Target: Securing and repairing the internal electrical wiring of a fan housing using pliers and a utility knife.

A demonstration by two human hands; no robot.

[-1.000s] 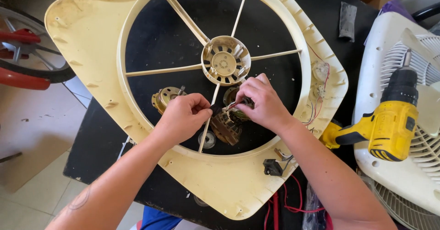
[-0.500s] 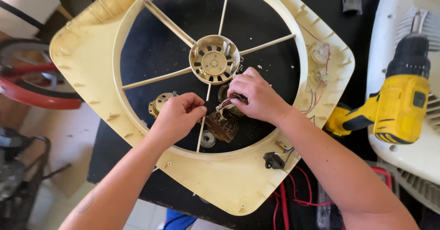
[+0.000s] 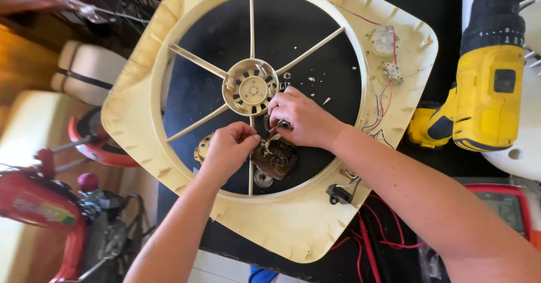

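Left hand (image 3: 228, 147) curled over the lower spoke (image 3: 251, 176) of the fan frame (image 3: 282, 226), fingers bent inward, fingertips pinched toward the right hand; what sits between them, too small to tell. Right hand (image 3: 301, 119) just beside it, up and to its right, fingers clenched on a small dark metal piece (image 3: 282, 126) at the fingertips. Both hands nearly touching over the motor (image 3: 276, 158).

Motor brown, with copper-coloured windings, lying right under the two hands, between them and toward the wrists, on the black table (image 3: 315, 46) seen through the frame's round opening. Small metal washer (image 3: 262, 178) just below the motor, near the left wrist. Brass-coloured round part (image 3: 202, 147) just left of the left hand, partly hidden by it.

Hub (image 3: 249, 87) of the frame just above both hands, cream, round, with slots, spokes running out from it to the ring. Pale crumbs scattered on the table above the right hand.

Beyond the right forearm, on the frame's corner: red and white wires (image 3: 383, 91) and a small white switch (image 3: 385, 41). Black plug piece (image 3: 337, 194) under the right forearm, by the frame's rim, red leads (image 3: 372, 232) trailing from there.

Well right of the right hand: yellow and black drill (image 3: 484, 91), lying against a white fan grille (image 3: 524, 147). Well left of the left hand: red machine (image 3: 39, 204) on the floor.
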